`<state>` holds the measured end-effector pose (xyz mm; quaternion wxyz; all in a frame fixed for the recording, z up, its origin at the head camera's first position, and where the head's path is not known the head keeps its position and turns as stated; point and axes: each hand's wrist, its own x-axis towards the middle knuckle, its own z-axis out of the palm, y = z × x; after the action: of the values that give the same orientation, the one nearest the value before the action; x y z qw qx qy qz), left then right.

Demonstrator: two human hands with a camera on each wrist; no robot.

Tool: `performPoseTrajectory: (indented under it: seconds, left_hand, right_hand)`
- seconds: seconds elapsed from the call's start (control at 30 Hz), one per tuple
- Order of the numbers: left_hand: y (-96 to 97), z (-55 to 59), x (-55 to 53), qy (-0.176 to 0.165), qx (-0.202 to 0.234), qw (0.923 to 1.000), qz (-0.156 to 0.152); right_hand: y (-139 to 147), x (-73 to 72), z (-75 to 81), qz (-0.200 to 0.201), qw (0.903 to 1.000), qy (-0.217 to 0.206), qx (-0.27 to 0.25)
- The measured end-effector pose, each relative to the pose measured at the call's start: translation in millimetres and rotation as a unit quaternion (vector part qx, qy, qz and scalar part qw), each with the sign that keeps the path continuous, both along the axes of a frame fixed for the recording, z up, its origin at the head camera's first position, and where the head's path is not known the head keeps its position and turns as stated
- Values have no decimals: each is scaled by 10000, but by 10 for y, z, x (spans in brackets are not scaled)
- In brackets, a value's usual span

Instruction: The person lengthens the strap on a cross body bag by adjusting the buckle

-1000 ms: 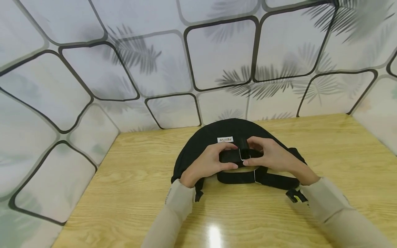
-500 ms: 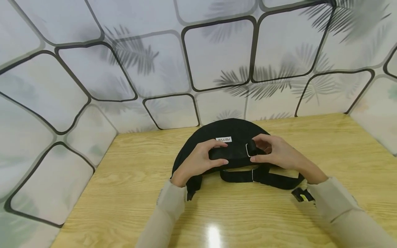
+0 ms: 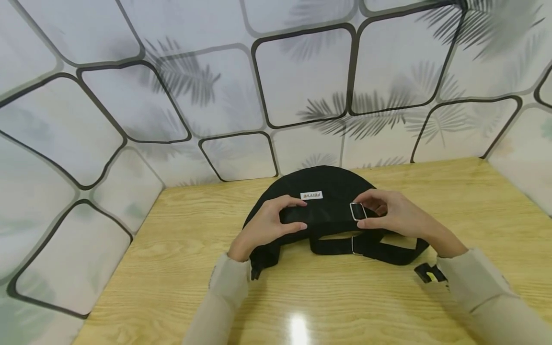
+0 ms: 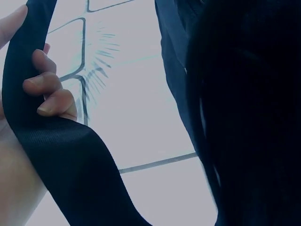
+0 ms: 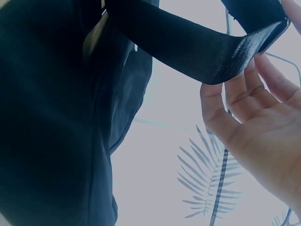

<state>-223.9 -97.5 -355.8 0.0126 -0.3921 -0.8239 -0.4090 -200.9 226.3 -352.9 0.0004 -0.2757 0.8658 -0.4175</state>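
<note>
A black half-moon bag (image 3: 321, 179) lies on the table, its small white label (image 3: 311, 195) reading upside down. Above its lower part, my left hand (image 3: 265, 223) grips a black webbing strap, thumb on one side and curled fingers (image 4: 54, 92) on the other in the left wrist view. My right hand (image 3: 398, 218) pinches the same strap at a silver slider buckle (image 3: 358, 211). From the right wrist, the strap (image 5: 188, 47) loops up to the right fingertips. Between the hands, the strap blends into the black bag in the head view.
Another strap length (image 3: 332, 246) with a metal slider lies in front of the bag. A black plastic buckle (image 3: 431, 273) sits by the right sleeve, a dark buckle end (image 3: 257, 268) by the left wrist. A patterned wall (image 3: 308, 76) closes off the wooden table (image 3: 172, 278) behind.
My hands have drawn apart, the left moving left and the right moving right with the silver slider. The label and bag front show more between them.
</note>
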Motion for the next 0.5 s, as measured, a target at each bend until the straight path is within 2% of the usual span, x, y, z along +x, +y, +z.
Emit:
performPoseTrajectory:
  seconds: [0.17, 0.33, 0.5]
  left_hand:
    - [-3, -17, 2, -303, -192, 9993, -55]
    - [117, 5, 6, -629, -549, 9963, -206]
    - [251, 9, -13, -536, -712, 9951, -419]
  right_hand:
    - [-63, -6, -4, 62, 9998, -36, -193]
    - [-154, 0, 26, 89, 9996, 50, -257]
    - [-236, 15, 54, 153, 9991, 81, -388]
